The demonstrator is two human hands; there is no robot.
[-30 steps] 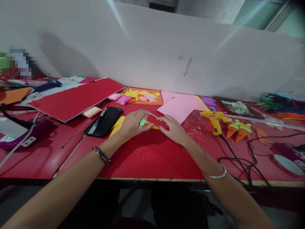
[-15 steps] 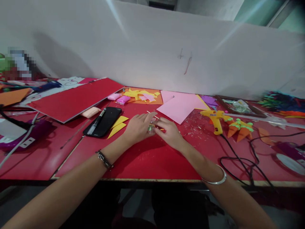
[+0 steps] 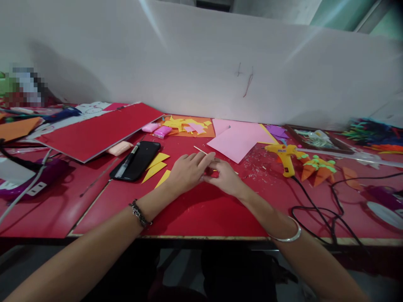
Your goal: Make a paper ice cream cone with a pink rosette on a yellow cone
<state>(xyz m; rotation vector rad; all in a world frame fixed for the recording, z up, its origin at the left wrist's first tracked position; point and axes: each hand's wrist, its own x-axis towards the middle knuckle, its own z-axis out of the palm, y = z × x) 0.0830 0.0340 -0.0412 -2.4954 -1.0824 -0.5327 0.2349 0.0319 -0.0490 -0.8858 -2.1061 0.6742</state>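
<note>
left hand (image 3: 188,170) and right hand (image 3: 224,178) meet fingertip to fingertip, fingers pressed together, seemingly steadying something hidden; any pinch can't be told. thin wooden stick (image 3: 199,149) lies just beyond the fingertips.

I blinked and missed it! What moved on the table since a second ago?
The left hand slid right, off the yellow triangles, to meet the right hand by the thin stick. Its green bit is out of sight now. Phone, glue gun, pink paper stayed put.

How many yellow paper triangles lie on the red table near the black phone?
3: one yellow triangle beside the black phone, one below it, one by the left hand. The hands may hide more.
</note>
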